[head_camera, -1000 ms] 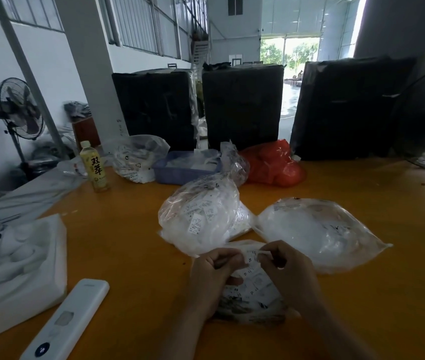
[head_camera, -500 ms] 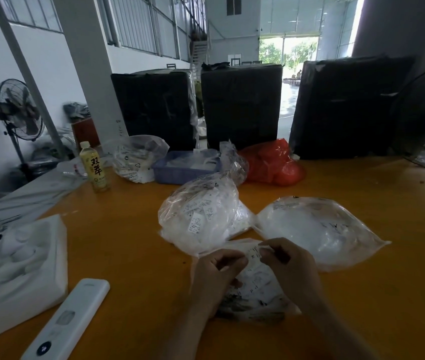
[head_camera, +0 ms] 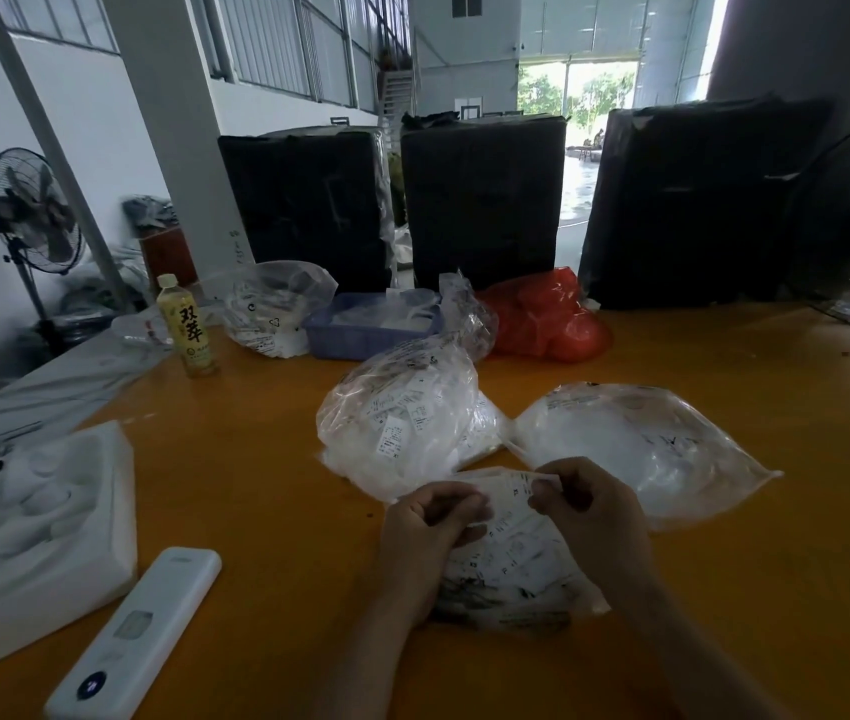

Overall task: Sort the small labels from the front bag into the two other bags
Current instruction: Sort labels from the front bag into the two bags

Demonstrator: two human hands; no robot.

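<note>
Nearest me on the orange table (head_camera: 724, 589), the front bag (head_camera: 511, 574) lies flat under both hands, its mouth turned toward the two receiving bags, so I judge each label has only a short way to travel. My left hand (head_camera: 428, 527) curls its fingers on the bag's film, apparently to steady it, while my right hand (head_camera: 589, 511) pinches a small label (head_camera: 527, 483) at the mouth. Just beyond, the left bag (head_camera: 402, 423) sits bunched upright and the right bag (head_camera: 641, 449) lies flat, both within easy reach.
</note>
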